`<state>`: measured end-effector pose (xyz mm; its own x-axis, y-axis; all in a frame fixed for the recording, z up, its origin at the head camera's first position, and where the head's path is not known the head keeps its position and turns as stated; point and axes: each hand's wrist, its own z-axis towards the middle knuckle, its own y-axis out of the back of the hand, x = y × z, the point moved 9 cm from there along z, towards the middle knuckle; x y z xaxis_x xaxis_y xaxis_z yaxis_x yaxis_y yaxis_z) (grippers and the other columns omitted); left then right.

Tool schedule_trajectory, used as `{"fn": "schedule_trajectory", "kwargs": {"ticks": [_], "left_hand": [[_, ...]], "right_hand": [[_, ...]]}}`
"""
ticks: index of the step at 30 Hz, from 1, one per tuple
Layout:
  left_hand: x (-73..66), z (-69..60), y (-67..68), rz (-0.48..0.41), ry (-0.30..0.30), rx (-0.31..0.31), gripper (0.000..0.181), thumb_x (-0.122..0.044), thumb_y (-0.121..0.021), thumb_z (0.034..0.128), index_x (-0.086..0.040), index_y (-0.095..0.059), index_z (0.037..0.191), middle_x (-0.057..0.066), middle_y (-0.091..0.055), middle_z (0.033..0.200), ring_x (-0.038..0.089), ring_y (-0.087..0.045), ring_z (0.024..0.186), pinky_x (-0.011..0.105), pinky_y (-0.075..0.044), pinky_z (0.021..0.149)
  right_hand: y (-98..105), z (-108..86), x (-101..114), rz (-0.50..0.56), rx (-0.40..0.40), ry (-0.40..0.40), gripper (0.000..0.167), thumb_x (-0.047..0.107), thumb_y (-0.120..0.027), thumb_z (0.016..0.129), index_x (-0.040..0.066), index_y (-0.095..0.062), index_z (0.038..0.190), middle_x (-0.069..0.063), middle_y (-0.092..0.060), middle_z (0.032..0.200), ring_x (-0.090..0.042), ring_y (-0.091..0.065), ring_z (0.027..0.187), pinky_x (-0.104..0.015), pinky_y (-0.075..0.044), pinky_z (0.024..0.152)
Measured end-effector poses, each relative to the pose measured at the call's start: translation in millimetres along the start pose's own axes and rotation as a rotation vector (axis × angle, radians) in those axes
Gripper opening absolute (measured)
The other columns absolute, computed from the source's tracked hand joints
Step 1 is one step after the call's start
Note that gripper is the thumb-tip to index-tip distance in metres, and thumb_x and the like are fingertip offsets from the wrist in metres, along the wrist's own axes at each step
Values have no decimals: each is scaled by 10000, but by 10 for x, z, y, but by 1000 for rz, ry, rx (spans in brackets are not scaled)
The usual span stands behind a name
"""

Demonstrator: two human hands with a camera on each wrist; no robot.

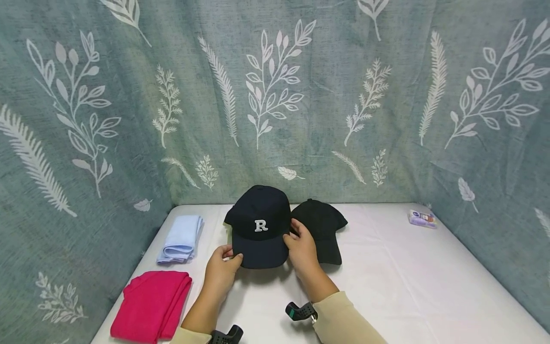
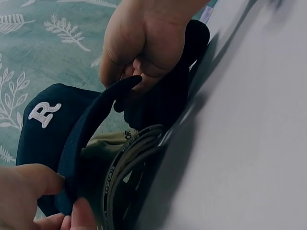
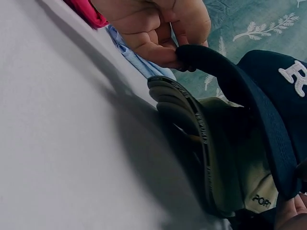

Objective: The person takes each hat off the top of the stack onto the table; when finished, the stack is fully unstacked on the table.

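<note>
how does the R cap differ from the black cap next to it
The R cap carries a pale letter on its front; the black cap shows no lettering in the head view. The left hand and right hand hold the R cap by its brim, while neither grips the black cap. Both are dark, brimmed caps.

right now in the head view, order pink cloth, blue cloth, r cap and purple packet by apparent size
1. Pink cloth and R cap: too close to rank
2. Blue cloth
3. Purple packet
</note>
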<state>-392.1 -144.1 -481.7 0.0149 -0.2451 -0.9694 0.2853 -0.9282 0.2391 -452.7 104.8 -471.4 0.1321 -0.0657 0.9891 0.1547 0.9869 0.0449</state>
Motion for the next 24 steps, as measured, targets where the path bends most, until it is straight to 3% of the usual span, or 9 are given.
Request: {"fn": "schedule_trajectory", "kwargs": {"ticks": [8,19,24], "left_hand": [[-44,-75,-157,-60,-18,34,409,-109,-744,943,40,-609,1299,174,-638,1174,216,-632,994,202,-531,736],[-117,-169,-295,-32,-26,75,428,-118,-752,938,29,-605,1312,160,-659,1179,211,-643,969,251,-543,765],[-169,-210,-373,-85,-5,116,420,-106,-722,965,40,-582,1334,168,-633,1180,225,-633,1004,236,-561,760]], "right_hand": [[187,0,72,-21,2,1,522,105,-665,1004,115,-541,1511,-133,-538,1549,-313,-549,1385,-479,-441,1169],[420,-47,188,-9,-4,15,499,109,-692,1000,86,-569,1483,-169,-563,1517,-312,-578,1355,-467,-435,1169],[524,-71,227,-46,-10,5,502,107,-695,998,92,-566,1483,-163,-563,1510,-287,-610,1314,-424,-476,1119]]}}
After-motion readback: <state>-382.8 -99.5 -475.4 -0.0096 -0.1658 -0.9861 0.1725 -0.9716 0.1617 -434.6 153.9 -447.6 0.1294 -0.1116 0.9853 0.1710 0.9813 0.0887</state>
